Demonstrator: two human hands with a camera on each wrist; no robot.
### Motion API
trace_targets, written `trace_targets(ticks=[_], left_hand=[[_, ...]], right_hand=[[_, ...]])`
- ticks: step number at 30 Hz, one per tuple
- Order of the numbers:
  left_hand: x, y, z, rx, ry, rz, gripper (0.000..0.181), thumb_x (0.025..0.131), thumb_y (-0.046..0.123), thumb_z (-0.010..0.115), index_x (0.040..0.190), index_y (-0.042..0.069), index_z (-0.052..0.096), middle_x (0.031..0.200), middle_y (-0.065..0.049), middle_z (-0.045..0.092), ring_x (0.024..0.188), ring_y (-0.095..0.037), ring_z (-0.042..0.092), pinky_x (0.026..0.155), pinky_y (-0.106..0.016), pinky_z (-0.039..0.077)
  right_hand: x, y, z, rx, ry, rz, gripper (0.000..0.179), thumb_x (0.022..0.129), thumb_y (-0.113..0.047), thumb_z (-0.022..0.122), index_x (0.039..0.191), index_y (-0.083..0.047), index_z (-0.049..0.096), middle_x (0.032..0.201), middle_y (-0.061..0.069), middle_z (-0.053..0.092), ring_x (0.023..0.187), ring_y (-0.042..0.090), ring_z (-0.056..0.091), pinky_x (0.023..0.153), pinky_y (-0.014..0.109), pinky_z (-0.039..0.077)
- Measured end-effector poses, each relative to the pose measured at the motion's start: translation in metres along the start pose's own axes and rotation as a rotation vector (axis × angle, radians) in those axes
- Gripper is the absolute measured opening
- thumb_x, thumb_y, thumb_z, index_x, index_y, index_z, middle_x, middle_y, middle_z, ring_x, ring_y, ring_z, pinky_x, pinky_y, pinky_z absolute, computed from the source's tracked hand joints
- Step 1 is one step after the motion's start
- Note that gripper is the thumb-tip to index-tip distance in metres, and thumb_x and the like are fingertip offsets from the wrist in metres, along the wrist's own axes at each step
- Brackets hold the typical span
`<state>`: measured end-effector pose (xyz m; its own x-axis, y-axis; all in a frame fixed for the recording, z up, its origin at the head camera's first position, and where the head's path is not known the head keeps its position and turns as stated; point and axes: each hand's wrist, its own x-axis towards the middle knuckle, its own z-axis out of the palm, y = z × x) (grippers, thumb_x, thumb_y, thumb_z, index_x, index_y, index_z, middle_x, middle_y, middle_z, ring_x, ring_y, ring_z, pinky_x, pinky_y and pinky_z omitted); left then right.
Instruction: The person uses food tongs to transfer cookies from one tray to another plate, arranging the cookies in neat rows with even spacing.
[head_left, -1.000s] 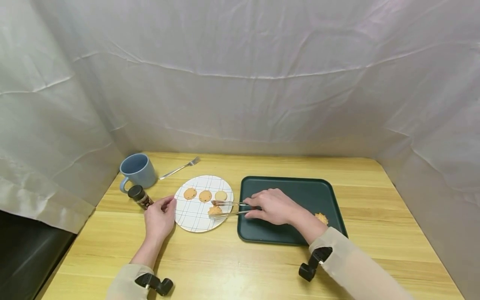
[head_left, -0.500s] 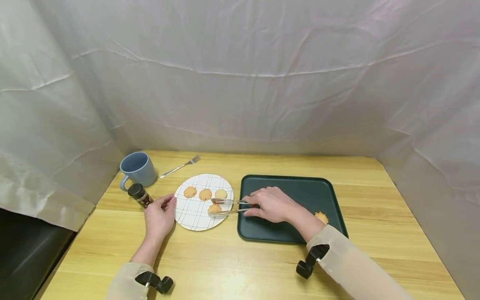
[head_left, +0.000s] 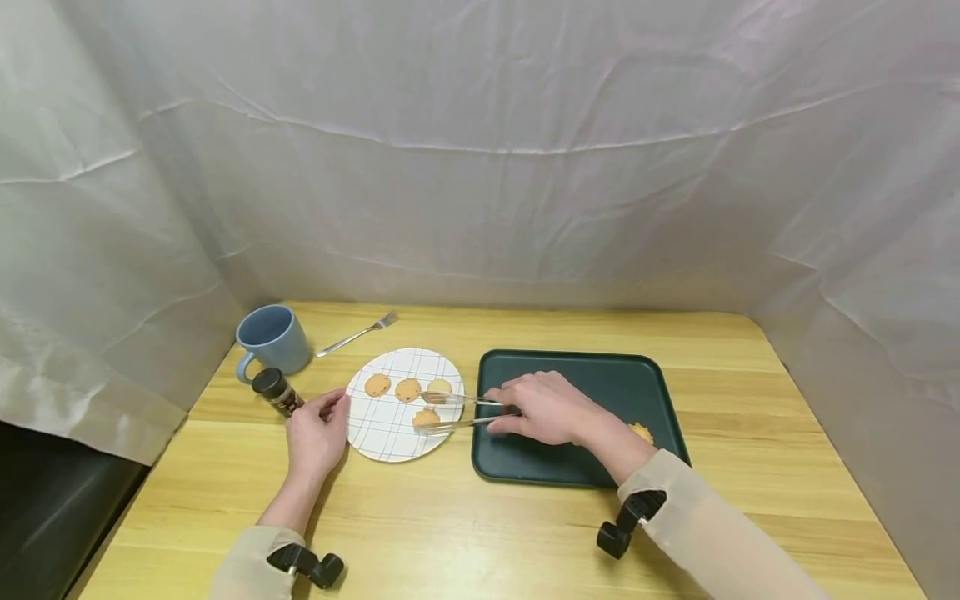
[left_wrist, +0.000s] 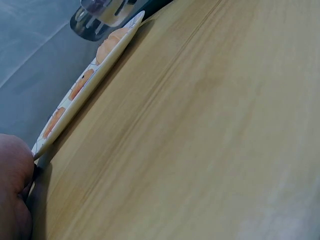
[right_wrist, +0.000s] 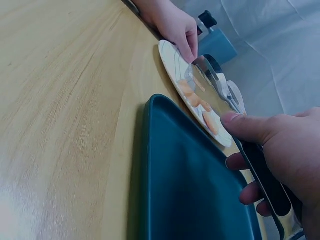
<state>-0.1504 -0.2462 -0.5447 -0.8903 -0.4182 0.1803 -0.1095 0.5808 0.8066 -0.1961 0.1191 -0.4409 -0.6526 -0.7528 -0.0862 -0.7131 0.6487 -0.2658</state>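
Note:
My left hand [head_left: 318,432] pinches the left rim of a round white plate [head_left: 375,437] with a thin-lined check pattern. My right hand [head_left: 551,408] holds metal tongs [right_wrist: 267,185] with dark handles, reaching over the plate from the right. The tong arms stand apart, with a ridged golden cookie [head_left: 426,417] between their ends, near the lower one. Along the plate's upper half lie two speckled cookies [head_left: 377,384] and a pale round cookie [head_left: 442,386], which the upper tong arm partly covers. Another ridged cookie [head_left: 641,432] lies on the dark green tray [head_left: 615,379], beneath my right forearm.
A blue mug [head_left: 281,346] stands at the back left, its handle toward the left. In front of it is a small black-capped jar [head_left: 276,390], close beside my left hand. A fork [head_left: 356,337] lies behind the plate. Grey fabric [head_left: 487,225] hangs behind the table.
The tong arms have spread slightly, the upper one shifting away from the ridged cookie and over the pale one. My left hand and the plate keep their places.

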Motion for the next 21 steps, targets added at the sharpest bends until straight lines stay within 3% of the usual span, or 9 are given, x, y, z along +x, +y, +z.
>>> trace_targets(ticks=[8, 12, 16, 21], left_hand=[[0.000, 0.000, -0.002, -0.001, 0.005, 0.010, 0.026, 0.104, 0.017, 0.068, 0.121, 0.000, 0.078, 0.098, -0.014, 0.077, 0.087, -0.024, 0.070, 0.070, -0.015, 0.046], [-0.001, -0.001, -0.002, 0.006, 0.001, -0.002, 0.026, 0.104, 0.018, 0.068, 0.121, 0.001, 0.078, 0.099, -0.013, 0.077, 0.087, -0.023, 0.069, 0.070, -0.014, 0.046], [0.000, -0.003, -0.001, 0.008, -0.001, -0.003, 0.027, 0.105, 0.019, 0.067, 0.122, 0.001, 0.078, 0.100, -0.013, 0.077, 0.088, -0.023, 0.070, 0.070, -0.014, 0.046], [0.000, -0.003, 0.000, 0.010, 0.000, 0.001, 0.027, 0.105, 0.019, 0.067, 0.122, 0.001, 0.078, 0.100, -0.013, 0.077, 0.088, -0.023, 0.070, 0.070, -0.014, 0.046]], right_hand=[[-0.015, -0.001, -0.015, -0.014, 0.023, 0.012, 0.054, 0.100, -0.052, 0.071, 0.141, -0.018, 0.070, 0.107, -0.010, 0.075, 0.064, 0.003, 0.054, 0.056, 0.028, 0.043], [-0.027, 0.000, -0.024, -0.015, 0.040, 0.018, 0.053, 0.100, -0.051, 0.071, 0.140, -0.017, 0.071, 0.106, -0.010, 0.074, 0.058, 0.002, 0.050, 0.053, 0.028, 0.041], [-0.042, 0.003, -0.033, 0.014, 0.047, 0.032, 0.054, 0.100, -0.053, 0.070, 0.141, -0.017, 0.070, 0.103, -0.010, 0.072, 0.051, -0.002, 0.049, 0.056, 0.028, 0.043], [-0.062, 0.009, -0.040, 0.021, 0.071, 0.054, 0.060, 0.101, -0.058, 0.066, 0.143, -0.015, 0.069, 0.101, -0.014, 0.070, 0.062, -0.006, 0.058, 0.070, 0.032, 0.054]])
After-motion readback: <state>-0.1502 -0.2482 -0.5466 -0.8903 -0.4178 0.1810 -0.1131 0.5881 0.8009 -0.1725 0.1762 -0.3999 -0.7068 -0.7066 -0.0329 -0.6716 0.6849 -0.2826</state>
